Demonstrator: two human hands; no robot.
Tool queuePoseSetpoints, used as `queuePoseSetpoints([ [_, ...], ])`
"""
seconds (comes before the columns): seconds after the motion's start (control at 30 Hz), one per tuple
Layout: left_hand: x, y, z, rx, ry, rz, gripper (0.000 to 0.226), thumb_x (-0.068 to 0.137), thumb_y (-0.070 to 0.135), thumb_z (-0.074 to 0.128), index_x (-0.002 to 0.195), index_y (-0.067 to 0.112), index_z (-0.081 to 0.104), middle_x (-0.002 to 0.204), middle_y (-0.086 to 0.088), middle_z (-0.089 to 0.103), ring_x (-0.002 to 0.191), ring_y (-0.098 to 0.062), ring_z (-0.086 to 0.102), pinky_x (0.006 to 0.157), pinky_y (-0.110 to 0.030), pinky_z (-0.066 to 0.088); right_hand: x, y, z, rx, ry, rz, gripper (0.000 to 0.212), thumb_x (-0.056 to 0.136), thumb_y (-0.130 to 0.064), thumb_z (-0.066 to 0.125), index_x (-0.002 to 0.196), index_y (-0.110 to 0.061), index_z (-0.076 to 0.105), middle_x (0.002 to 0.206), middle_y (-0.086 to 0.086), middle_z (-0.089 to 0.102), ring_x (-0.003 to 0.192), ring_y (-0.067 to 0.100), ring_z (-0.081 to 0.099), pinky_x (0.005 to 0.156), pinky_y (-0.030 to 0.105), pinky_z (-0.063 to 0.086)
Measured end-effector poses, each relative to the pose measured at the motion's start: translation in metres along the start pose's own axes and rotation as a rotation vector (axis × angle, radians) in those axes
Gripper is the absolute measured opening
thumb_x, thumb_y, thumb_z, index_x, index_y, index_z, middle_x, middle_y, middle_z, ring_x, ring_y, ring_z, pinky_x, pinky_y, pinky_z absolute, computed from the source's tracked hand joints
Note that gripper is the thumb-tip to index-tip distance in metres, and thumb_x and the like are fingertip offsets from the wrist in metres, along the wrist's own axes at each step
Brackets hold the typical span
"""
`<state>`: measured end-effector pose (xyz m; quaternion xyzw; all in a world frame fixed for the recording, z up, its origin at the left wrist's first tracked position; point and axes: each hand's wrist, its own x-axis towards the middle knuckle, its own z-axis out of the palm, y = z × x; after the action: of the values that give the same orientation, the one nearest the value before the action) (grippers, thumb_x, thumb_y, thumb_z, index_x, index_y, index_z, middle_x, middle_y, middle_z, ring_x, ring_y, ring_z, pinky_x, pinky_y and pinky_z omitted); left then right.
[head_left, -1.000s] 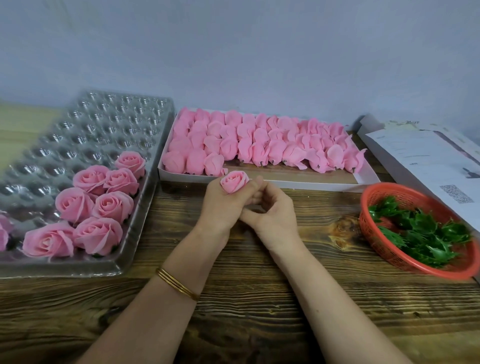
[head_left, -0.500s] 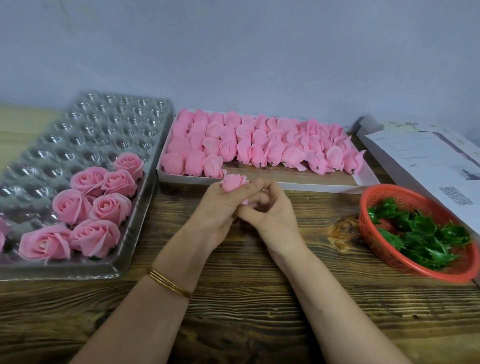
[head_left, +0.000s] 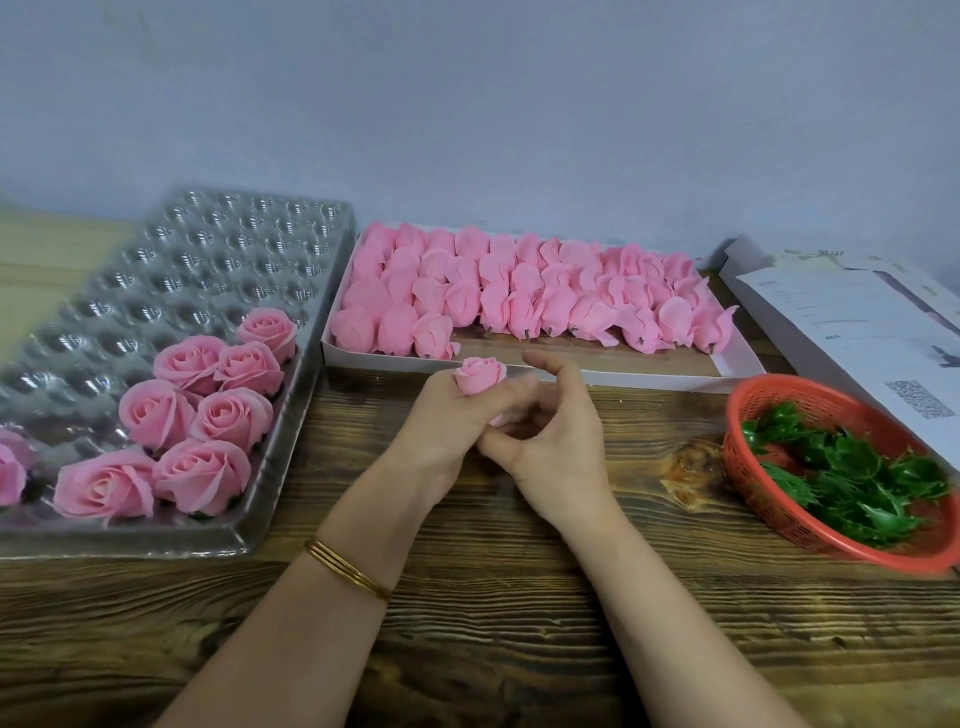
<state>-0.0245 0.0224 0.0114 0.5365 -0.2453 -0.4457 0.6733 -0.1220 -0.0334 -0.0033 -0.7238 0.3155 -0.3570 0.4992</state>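
Observation:
My left hand (head_left: 447, 415) grips a small pink rose bud (head_left: 479, 375) upright between thumb and fingers, just in front of the white box. My right hand (head_left: 550, 431) is curled against the left, its thumb touching the bud's underside and its forefinger raised beside the bud. What the right fingers hold under the bud is hidden. Several opened pink roses (head_left: 208, 400) sit in the clear plastic cell tray (head_left: 156, 270) at the left. A white box (head_left: 727, 371) behind the hands holds rows of closed pink buds (head_left: 519, 296).
A red plastic basket (head_left: 748, 483) with several green leaf calyxes (head_left: 852, 478) stands at the right. Behind it lie white printed sheets (head_left: 852, 332). A bare wooden tabletop (head_left: 493, 597) spreads under my forearms. A pale wall rises behind everything.
The bud has turned a little in my left hand. My right forefinger has lifted away from the bud and now stands raised. Both hands stay in place.

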Motion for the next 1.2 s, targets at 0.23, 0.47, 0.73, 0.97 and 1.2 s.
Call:
queuePoseSetpoints([
  [0.23,0.0,0.003,-0.008,-0.058,-0.13,-0.061,0.013,0.074,0.028,0.08,0.082,0.017,0.078,0.076,-0.006,0.07,0.074,-0.017,0.067,0.073,-0.035,0.048,0.005,-0.006,-0.007,0.481,-0.204,0.274,0.056,0.074,0.015,0.075,0.121,-0.009,0.056,0.087,0.015,0.07,0.083,0.025,0.068,0.075,0.036,0.059],
  [0.47,0.002,0.002,-0.003,-0.046,-0.099,0.011,0.017,0.087,0.014,0.072,0.071,0.018,0.077,0.082,-0.009,0.072,0.08,-0.02,0.068,0.082,-0.034,0.055,0.003,-0.004,-0.005,0.198,-0.082,0.083,0.078,0.065,0.003,0.083,0.132,-0.016,0.046,0.079,0.01,0.068,0.074,0.01,0.066,0.077,0.025,0.055],
  [0.73,0.003,0.004,-0.008,-0.067,-0.191,-0.046,0.015,0.077,0.027,0.079,0.085,0.015,0.077,0.084,-0.007,0.073,0.081,-0.017,0.071,0.071,-0.028,0.057,0.008,-0.004,-0.009,0.514,-0.192,0.263,0.068,0.062,0.003,0.078,0.125,-0.009,0.055,0.09,0.016,0.069,0.088,0.026,0.065,0.086,0.044,0.056],
  [0.97,0.003,0.001,-0.005,-0.011,-0.114,0.019,0.009,0.083,0.018,0.073,0.075,0.018,0.078,0.087,-0.012,0.074,0.086,-0.024,0.071,0.089,-0.041,0.053,0.004,-0.006,-0.007,0.264,-0.09,0.105,0.071,0.07,0.012,0.079,0.127,-0.017,0.049,0.084,0.015,0.073,0.076,0.014,0.069,0.074,0.022,0.055],
  [1.2,0.003,0.002,-0.004,-0.103,-0.153,-0.064,0.007,0.086,0.017,0.074,0.089,0.011,0.076,0.085,-0.013,0.068,0.081,-0.023,0.063,0.068,-0.033,0.044,0.008,-0.007,-0.012,0.561,-0.205,0.283,0.049,0.084,0.017,0.062,0.128,0.0,0.05,0.084,0.014,0.073,0.075,0.02,0.071,0.067,0.029,0.059],
])
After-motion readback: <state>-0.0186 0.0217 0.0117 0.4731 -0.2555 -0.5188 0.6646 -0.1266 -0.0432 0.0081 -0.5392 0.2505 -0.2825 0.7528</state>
